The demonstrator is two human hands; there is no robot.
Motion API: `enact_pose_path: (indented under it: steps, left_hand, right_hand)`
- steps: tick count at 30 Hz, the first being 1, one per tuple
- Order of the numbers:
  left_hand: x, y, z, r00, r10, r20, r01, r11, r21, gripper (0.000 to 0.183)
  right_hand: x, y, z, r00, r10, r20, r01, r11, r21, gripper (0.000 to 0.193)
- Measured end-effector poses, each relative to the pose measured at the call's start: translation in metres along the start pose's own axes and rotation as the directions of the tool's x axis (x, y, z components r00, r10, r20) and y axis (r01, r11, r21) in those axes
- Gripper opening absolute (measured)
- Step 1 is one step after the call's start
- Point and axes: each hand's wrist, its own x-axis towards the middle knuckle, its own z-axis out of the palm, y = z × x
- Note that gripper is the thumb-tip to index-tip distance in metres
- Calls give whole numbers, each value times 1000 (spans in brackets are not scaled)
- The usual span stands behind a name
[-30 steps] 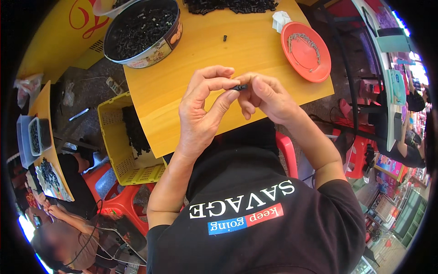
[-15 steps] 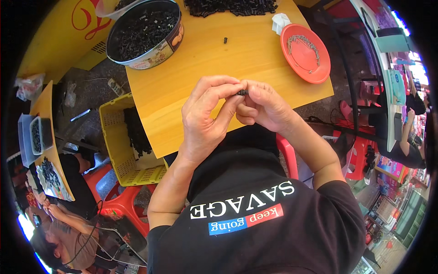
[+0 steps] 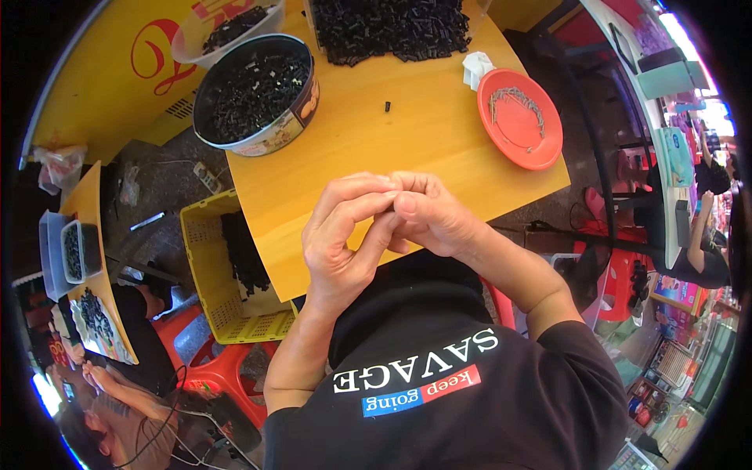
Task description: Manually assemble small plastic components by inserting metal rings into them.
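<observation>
Both hands meet over the near edge of the yellow wooden table. My left hand [image 3: 338,235] pinches with thumb and fingertips, which touch those of my right hand [image 3: 439,218]. The right thumb and fingers are bent closed too. A small black part showed between the fingertips a moment ago; the fingers now cover it. Beyond them, one small black piece [image 3: 388,106] lies alone on the table. To the right sits a red plate [image 3: 517,125] with many thin metal pins along its inner side.
A round tin [image 3: 270,142] full of black pieces stands at the far left, before a translucent tub [image 3: 188,47]. A heap of black pieces [image 3: 392,35] lies at the back, crumpled tissue [image 3: 475,69] beside the plate. A yellow crate [image 3: 200,258] is left of the table; another person works lower left.
The view has shifted, so the table and its things sit lower in the picture. Both hands stay together, but the fingers have turned and the small black part is now hidden.
</observation>
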Motion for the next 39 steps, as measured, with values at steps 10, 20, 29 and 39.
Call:
enact_pose_path:
  steps: [10,20,29,39]
  left_hand:
    - [-49,-37,-106,909,-239,-341,357,870,341,15]
    - [-136,-71,-181,780,-359,-512,619,559,551,33]
    - [-69,-38,-116,922,-99,-375,326,724,609,21]
    - [-13,-39,-36,987,-127,-98,156,900,407,23]
  right_hand:
    - [63,-58,-64,865,-462,-197,-58,298,-953,30]
    - [119,-102,-137,697,-716,37,-272,-312,-910,23]
    - [122,-103,-129,743,-670,-12,-282,-297,-912,18]
    - [128,-101,-135,712,-700,66,-210,-301,-930,20]
